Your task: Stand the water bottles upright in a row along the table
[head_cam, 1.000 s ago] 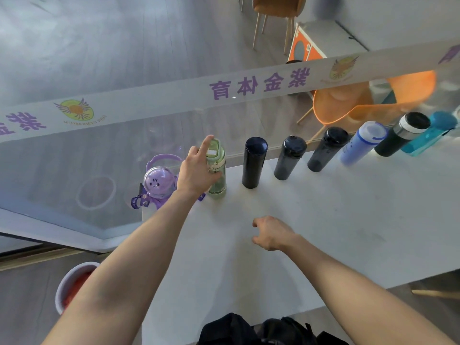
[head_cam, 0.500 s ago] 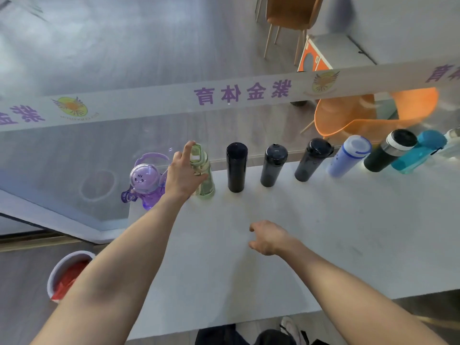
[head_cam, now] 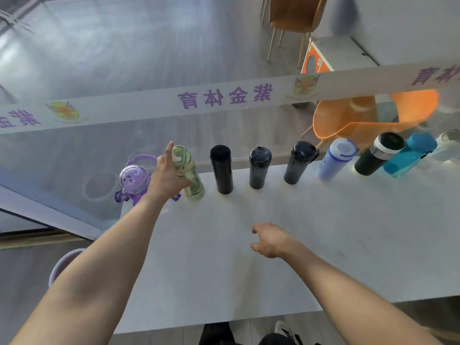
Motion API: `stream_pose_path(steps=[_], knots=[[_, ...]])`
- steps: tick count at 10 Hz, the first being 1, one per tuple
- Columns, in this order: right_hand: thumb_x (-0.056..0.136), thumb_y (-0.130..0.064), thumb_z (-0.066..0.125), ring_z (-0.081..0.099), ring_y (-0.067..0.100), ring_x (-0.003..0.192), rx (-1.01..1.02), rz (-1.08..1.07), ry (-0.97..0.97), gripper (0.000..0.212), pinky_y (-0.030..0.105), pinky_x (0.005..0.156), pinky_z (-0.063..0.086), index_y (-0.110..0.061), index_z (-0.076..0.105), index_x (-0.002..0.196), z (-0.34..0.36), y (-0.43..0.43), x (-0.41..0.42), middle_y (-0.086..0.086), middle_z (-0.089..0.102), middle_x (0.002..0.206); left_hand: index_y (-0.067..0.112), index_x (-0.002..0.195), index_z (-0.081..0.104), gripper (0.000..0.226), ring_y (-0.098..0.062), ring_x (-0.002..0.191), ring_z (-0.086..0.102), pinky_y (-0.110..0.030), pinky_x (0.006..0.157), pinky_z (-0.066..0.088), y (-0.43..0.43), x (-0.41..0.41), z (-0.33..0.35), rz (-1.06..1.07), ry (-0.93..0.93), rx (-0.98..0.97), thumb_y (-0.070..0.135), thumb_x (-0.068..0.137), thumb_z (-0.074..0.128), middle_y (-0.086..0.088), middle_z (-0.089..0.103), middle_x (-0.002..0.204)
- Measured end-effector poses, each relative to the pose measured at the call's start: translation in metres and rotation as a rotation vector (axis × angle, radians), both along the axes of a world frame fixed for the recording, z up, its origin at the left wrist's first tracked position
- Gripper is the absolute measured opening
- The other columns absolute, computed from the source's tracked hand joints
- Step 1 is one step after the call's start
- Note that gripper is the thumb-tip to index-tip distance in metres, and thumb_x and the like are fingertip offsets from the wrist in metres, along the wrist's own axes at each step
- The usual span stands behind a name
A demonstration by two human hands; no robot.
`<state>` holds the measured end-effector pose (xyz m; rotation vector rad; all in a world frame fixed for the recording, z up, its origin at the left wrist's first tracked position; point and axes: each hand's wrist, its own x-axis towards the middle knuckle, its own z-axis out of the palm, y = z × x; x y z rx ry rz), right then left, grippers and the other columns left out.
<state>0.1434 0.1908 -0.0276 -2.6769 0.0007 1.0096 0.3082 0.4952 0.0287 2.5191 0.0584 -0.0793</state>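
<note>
Loosening off green bottle [head_cam: 192,176] since half a second ago: left hand [head_cam: 167,181], fingers spreading, gripping nothing. Hovering mid-frame over table [head_cam: 336,245]: right hand [head_cam: 270,241], loosely curled, empty. Standing across upper frame, along table's far edge: nine bottles [head_cam: 221,170].

Perhaps a sports venue: sports-lettered banner [head_cam: 224,99], orange chair [head_cam: 348,120].
</note>
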Motion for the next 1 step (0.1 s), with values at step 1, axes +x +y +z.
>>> stream_pose_path(steps=[1], knots=[[0.099,-0.047,0.063,0.061,0.027,0.130,0.057,-0.049,-0.117,0.056,0.040,0.107,0.052,-0.023,0.056,0.149,0.0072,-0.0237,-0.0061,0.002,0.060,0.147,0.038,0.169,0.005,0.127,-0.036,0.125,0.055,-0.055,0.098,0.052,0.0066,-0.0240,0.0005,0.058,-0.096,0.027,0.033,0.079,0.095,-0.015,0.043,0.155]])
